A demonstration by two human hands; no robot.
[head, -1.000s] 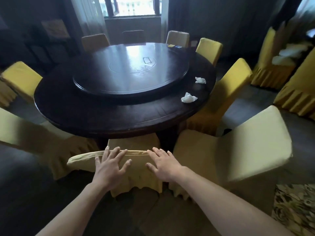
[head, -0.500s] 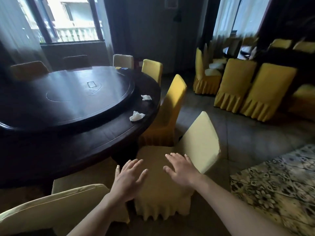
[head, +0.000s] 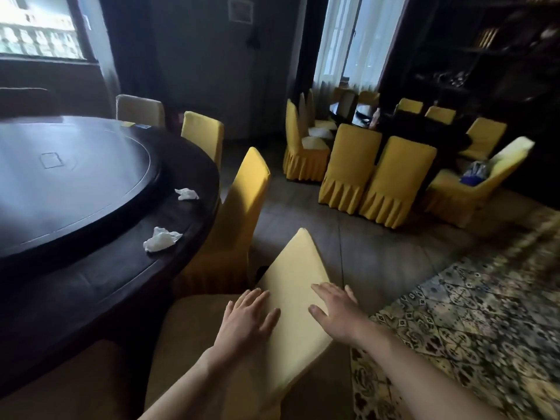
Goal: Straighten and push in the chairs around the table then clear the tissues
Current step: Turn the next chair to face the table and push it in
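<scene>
A pale yellow covered chair [head: 295, 277] stands turned at an angle beside the dark round table [head: 100, 286]. My left hand [head: 247, 318] lies with straight fingers on the left side of its backrest. My right hand [head: 335, 309] lies flat on the backrest's right edge. Two crumpled white tissues sit on the table's rim: a nearer tissue [head: 161, 239] and a farther tissue [head: 187, 194]. Beyond my hands a brighter yellow chair [head: 242, 207] stands close against the table, with two more chairs [head: 202, 134] behind it.
A raised turntable [head: 75, 177] fills the table's middle. A second table with several yellow chairs [head: 378, 174] stands at the back right. A patterned carpet [head: 472, 322] covers the floor on the right, with bare tiles [head: 303, 207] between the two tables.
My view swung right, away from the first chair. Both hands moved from the seat area onto the angled chair's backrest.
</scene>
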